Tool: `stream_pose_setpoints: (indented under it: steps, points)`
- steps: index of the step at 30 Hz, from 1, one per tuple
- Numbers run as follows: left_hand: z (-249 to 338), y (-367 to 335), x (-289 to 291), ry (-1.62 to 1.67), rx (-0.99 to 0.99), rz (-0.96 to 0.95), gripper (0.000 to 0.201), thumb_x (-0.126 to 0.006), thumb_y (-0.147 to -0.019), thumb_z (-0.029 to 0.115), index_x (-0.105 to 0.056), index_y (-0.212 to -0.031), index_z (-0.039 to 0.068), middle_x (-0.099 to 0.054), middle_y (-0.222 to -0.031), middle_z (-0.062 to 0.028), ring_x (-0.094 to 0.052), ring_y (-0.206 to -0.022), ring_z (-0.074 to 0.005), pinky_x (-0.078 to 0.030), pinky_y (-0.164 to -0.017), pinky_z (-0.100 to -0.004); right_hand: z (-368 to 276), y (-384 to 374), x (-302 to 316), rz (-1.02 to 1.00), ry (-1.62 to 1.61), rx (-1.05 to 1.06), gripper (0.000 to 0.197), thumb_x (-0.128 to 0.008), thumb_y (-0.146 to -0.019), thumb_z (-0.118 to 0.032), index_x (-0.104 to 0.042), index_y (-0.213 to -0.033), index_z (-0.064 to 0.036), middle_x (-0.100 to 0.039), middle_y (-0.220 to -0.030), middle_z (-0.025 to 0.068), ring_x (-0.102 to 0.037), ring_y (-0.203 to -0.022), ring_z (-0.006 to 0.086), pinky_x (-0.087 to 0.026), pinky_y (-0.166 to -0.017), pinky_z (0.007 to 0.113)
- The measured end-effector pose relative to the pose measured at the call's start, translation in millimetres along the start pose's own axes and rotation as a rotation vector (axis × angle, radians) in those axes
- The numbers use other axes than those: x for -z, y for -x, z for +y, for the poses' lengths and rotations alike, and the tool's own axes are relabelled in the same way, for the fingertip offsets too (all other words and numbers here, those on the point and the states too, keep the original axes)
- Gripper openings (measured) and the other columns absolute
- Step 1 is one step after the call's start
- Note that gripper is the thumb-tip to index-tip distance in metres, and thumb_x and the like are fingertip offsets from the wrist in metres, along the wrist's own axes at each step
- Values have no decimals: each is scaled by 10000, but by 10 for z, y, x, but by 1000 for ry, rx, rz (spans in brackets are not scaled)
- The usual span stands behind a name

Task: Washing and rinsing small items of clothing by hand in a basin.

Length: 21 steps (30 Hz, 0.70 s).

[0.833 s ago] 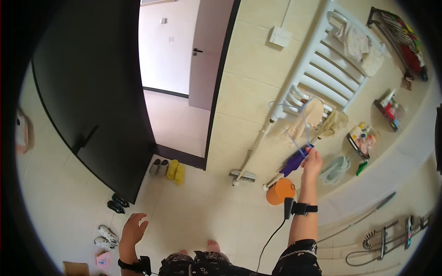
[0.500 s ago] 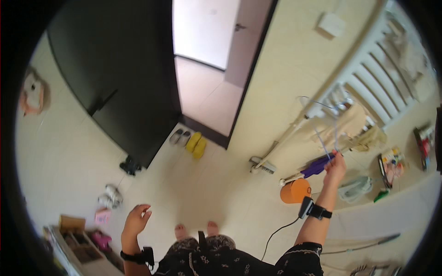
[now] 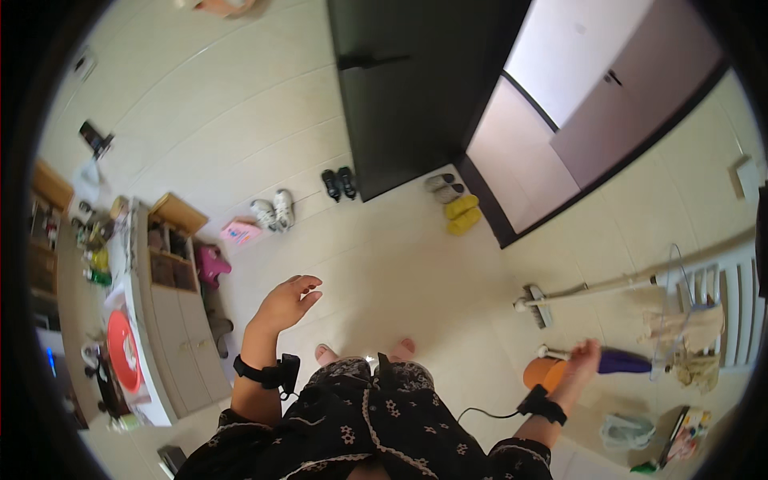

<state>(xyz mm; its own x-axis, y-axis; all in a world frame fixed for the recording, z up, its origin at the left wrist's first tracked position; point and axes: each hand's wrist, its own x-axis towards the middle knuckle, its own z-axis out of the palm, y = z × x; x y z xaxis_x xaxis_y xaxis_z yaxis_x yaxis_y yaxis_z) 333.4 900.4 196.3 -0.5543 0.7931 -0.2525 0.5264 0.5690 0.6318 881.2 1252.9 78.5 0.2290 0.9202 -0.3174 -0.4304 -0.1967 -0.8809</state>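
My left hand (image 3: 290,304) is held over the floor at the middle left, its fingers loosely bent and the thumb apart, with nothing in it. My right hand (image 3: 582,364), somewhat blurred, is above an orange bucket (image 3: 544,373) and beside a purple folded umbrella (image 3: 626,362). It looks loosely open, and I see nothing in it. A thin wire clothes hanger (image 3: 658,352) is by the white slatted rack (image 3: 732,292) at the right, apart from my right hand. Beige cloths (image 3: 684,326) hang at the rack. Each wrist wears a black strapped device.
A dark door (image 3: 424,96) stands ajar at the back, with grey slippers (image 3: 444,188) and yellow slippers (image 3: 462,214) by its threshold. A broom-like brush (image 3: 538,306) leans near the right wall. At the left stands a cabinet (image 3: 188,344) bearing a red basin (image 3: 122,352).
The view has swung left, bringing the cabinet in. My right hand has let go of the hanger, which is now by the rack, and has come back from it.
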Motion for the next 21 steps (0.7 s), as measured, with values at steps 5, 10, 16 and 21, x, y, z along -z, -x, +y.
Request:
stream_pose_setpoints:
  steps: [5,10,16,21]
  points:
    - [-1027,747,424,117,165,139,296,-574,-855,281,-596,-1059,68,-626,-971,-136,-599,-843,-266,-471,-748,-353,1481,1603,-1776,-677,830,-499,335,-508,-846,-223,-509,-1145,-72,-609,-931,58,-615,-754,189,-499,-648,292]
    - [-2050,2037,1057,167,515,425,306,-591,-845,261,-592,-1061,44,-644,-935,-145,-607,-838,-266,-475,-739,-358,2453,3050,-3113,-1262,1258,-470,404,-552,-857,-286,-516,-1201,-77,-592,-1045,57,-604,-859,178,-493,-677,310]
    - [-2884,3362,1379,214,777,649,302,-591,-849,247,-586,-1065,36,-646,-920,-145,-610,-832,-248,-474,-749,-340,3218,4169,-3963,-1528,1383,-263,411,-529,-852,-284,-528,-1190,-50,-598,-1019,56,-606,-815,151,-465,-629,287]
    - [-3357,3973,1160,383,905,830,310,-582,-848,271,-593,-1054,39,-648,-914,-157,-618,-825,-280,-480,-748,-358,3643,4857,-4411,-1799,1540,-294,399,-526,-861,-278,-528,-1185,-44,-604,-1032,63,-615,-817,167,-467,-657,293]
